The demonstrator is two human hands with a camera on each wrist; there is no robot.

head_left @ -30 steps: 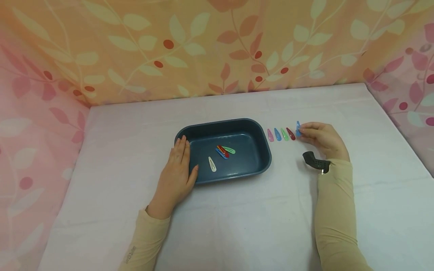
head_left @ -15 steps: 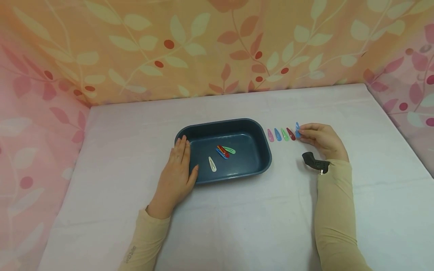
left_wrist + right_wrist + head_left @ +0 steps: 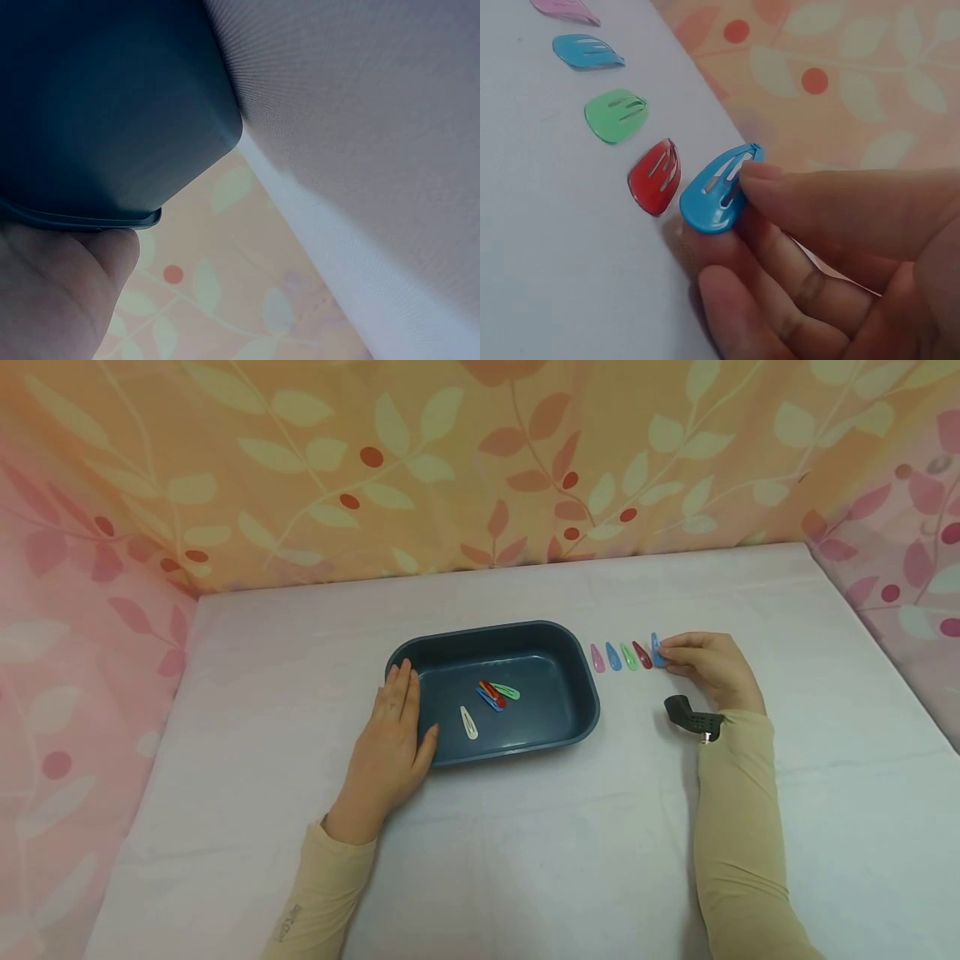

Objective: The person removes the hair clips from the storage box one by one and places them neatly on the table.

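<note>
Here the right hand [image 3: 714, 670] pinches a glossy, slotted blue hairclip [image 3: 705, 208] (left hand [image 3: 388, 743] outstretched).

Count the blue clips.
3: the row clip on the table, the held clip in the right hand, and the piled clip in the tray; others could be hidden there.

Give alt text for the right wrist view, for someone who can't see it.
A right hand pinches a glossy blue teardrop-shaped snap clip beside a row: red clip, green clip, second blue clip, cropped pink clip, on white cloth, peach leaf-patterned fabric beyond.
</note>
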